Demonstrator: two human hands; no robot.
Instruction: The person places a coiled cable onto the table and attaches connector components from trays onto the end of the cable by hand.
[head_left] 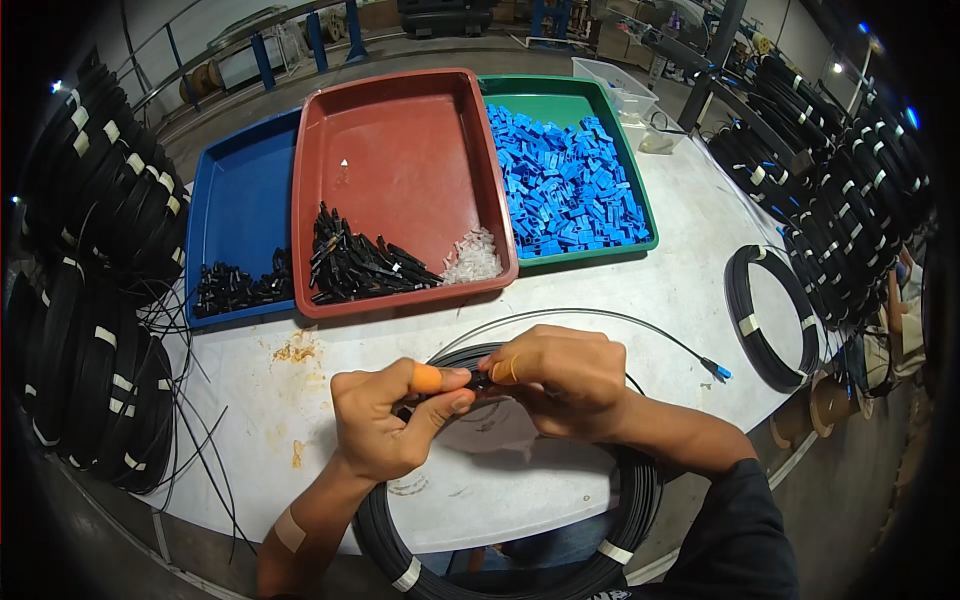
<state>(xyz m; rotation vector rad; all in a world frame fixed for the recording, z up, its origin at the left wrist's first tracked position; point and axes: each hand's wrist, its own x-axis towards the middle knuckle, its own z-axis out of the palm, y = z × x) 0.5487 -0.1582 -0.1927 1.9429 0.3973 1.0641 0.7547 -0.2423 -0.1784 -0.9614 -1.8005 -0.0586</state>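
Observation:
Above the front of the table, my left hand and my right hand meet with fingers pinched together. Between their fingertips is a small black connector piece, mostly hidden by the fingers. Both hands have orange coverings on a finger. Under them, a large coil of black cable bound with white tape lies partly over the table's front edge. From it a loose cable end curves to the right, tipped with a black and blue connector.
Overlapping trays stand behind my hands: a blue one with black parts, a red one with black and clear pieces, a green one full of blue clips. Coiled cables stack at left; another coil lies right.

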